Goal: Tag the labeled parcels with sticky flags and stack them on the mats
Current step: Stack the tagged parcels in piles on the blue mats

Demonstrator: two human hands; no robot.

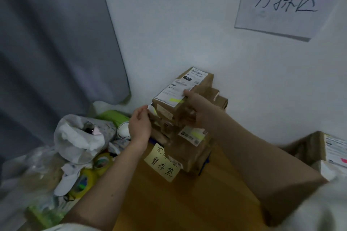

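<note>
Both forearms fill the bottom of my view, bare below pale sleeves, reaching forward over a wooden floor (187, 202). I have the right hand (195, 108) up at the top parcel (185, 93) of a leaning stack of brown cardboard parcels (187, 127) in the corner against the white wall. Its fingers are curled around the near right edge of that box, thumb tip on the white shipping label (173, 90), so it grips the parcel. A yellow-green sticky flag (176, 100) lies on the near end of that label. Lower in the stack another labelled parcel carries a second flag (196, 134) of the same colour.

At the stack's left side, the left hand (139, 124) has thumb and forefinger pinched together on a small white strip (150, 104) just beside the top parcel's corner; I cannot tell what the strip is.

A cream note with handwritten characters (162, 162) sits at the foot of the stack. Under the stack a blue edge (205, 163) shows, possibly the mat, though I cannot tell. Left of the stack lie crumpled plastic bags (78, 140), rolls of tape (102, 161) and a white bowl (124, 130). A grey curtain (56, 43) hangs at far left. A paper sign (279, 3) is stuck on the wall, and another labelled box (308, 146) sits at the right edge.
</note>
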